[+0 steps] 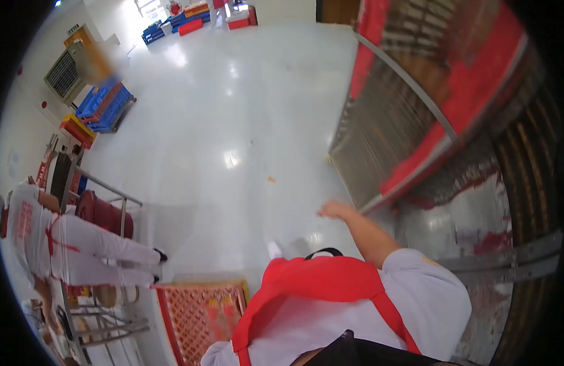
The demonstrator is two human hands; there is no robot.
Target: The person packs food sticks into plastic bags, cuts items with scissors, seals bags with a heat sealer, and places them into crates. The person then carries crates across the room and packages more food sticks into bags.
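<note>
My right hand reaches forward over the pale floor, arm bent outward from a white sleeve. Its fingers look loosely stretched and hold nothing that I can see, though they are small and a little blurred. The nearest thing to it is the lower edge of a tall red and grey rack-like structure, apart from the hand. My left hand is out of view; only the left sleeve shows at the bottom. Beside that sleeve stands a red lattice crate. I wear a red apron.
At left, a person in white stands by a metal frame and a dark red bin. Blue crates stand on a wheeled base farther back. More crates line the far wall. A small orange scrap lies on the shiny floor.
</note>
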